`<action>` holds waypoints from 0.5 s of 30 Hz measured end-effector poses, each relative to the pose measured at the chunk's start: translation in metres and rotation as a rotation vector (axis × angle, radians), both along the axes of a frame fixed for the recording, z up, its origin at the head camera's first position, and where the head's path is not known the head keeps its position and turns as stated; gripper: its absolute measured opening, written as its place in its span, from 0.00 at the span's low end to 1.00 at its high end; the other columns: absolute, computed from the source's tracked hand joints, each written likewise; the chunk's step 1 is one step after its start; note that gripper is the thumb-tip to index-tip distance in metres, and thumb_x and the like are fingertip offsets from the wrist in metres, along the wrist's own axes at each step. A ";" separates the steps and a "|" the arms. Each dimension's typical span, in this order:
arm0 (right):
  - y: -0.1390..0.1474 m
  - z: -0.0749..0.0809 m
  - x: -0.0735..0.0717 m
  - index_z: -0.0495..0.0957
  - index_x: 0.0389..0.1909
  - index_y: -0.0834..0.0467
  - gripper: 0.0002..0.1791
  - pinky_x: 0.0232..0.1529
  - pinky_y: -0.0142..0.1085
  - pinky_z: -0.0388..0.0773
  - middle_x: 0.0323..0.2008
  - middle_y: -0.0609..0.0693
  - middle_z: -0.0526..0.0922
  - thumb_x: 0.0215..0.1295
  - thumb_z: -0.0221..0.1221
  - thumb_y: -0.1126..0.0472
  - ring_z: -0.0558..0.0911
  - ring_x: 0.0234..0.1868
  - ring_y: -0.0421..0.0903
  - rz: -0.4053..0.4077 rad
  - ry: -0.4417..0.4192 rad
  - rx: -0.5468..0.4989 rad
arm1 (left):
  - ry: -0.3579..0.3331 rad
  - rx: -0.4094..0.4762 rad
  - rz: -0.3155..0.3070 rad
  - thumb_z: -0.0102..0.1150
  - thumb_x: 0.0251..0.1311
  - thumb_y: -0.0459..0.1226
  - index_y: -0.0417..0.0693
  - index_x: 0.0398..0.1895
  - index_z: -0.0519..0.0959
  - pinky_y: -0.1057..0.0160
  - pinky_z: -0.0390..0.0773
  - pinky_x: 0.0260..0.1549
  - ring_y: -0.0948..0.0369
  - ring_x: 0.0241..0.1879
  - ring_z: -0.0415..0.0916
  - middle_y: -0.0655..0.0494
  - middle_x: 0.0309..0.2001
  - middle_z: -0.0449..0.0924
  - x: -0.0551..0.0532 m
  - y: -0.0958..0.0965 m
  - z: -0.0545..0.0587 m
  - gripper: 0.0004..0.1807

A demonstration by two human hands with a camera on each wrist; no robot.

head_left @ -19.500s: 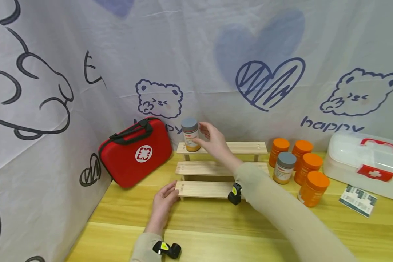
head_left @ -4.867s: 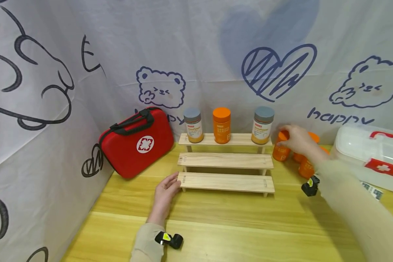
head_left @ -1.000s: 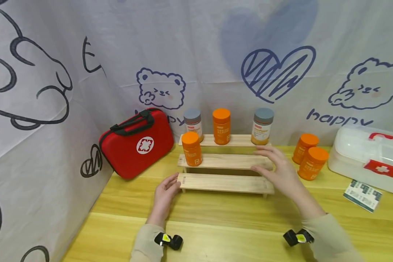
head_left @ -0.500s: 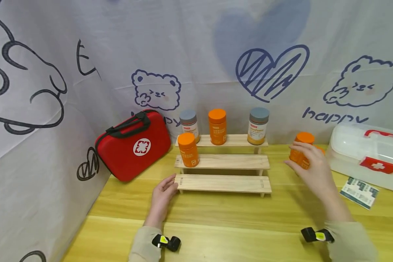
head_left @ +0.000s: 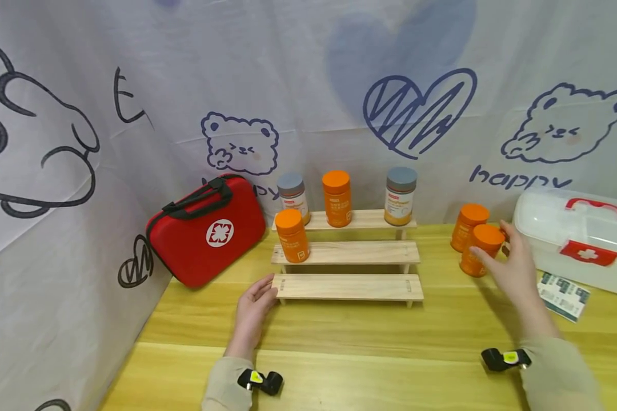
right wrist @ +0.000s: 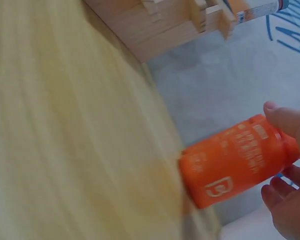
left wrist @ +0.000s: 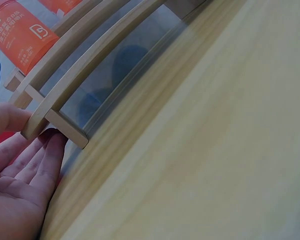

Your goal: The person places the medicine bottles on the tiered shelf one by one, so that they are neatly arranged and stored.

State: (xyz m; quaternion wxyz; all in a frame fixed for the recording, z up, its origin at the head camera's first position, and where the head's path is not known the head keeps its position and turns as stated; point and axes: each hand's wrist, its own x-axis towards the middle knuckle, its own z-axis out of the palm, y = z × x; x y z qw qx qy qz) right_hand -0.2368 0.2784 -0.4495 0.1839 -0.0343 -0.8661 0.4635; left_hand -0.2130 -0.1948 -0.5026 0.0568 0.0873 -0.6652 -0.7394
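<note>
My left hand (head_left: 252, 311) holds the left end of the lowest step of a three-tier wooden rack (head_left: 347, 286); in the left wrist view its fingers (left wrist: 42, 165) reach under that end. At the right, my right hand (head_left: 516, 274) is around the nearer orange supplement bottle (head_left: 475, 262), thumb on one side, fingers on the other, near the cap. Behind it stands another orange bottle (head_left: 465, 228). On the top tier are a grey-lidded jar (head_left: 294, 200), an orange bottle (head_left: 337, 200) and a second grey-lidded jar (head_left: 400, 197). One orange bottle (head_left: 293, 237) stands at the middle tier's left end.
A red first-aid bag (head_left: 205, 234) leans at the back left. A clear-lidded white medicine box (head_left: 571, 240) sits at the far right, with a printed card (head_left: 565, 297) before it. A patterned cloth (head_left: 308, 85) hangs behind the wooden table (head_left: 365, 354).
Since the earliest frame, several bottles and jars have gone from the right onto the rack. Over the last second my right hand moved from the rack rightward to the nearer orange bottle; my left stayed.
</note>
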 end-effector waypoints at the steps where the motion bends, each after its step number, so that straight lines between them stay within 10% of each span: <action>1: 0.000 -0.003 -0.001 0.45 0.74 0.63 0.44 0.62 0.61 0.57 0.71 0.67 0.50 0.65 0.60 0.56 0.56 0.67 0.68 0.008 -0.007 -0.037 | -0.001 0.000 0.001 0.56 0.62 0.27 0.34 0.61 0.72 0.66 0.78 0.46 0.59 0.46 0.76 0.38 0.52 0.75 0.000 0.000 0.000 0.22; 15: -0.001 -0.017 -0.004 0.48 0.74 0.56 0.44 0.65 0.54 0.59 0.69 0.64 0.57 0.64 0.61 0.54 0.59 0.67 0.63 -0.021 -0.047 -0.164 | -0.006 -0.017 -0.009 0.55 0.63 0.28 0.35 0.61 0.72 0.67 0.77 0.47 0.59 0.48 0.75 0.37 0.55 0.74 0.000 0.000 0.000 0.22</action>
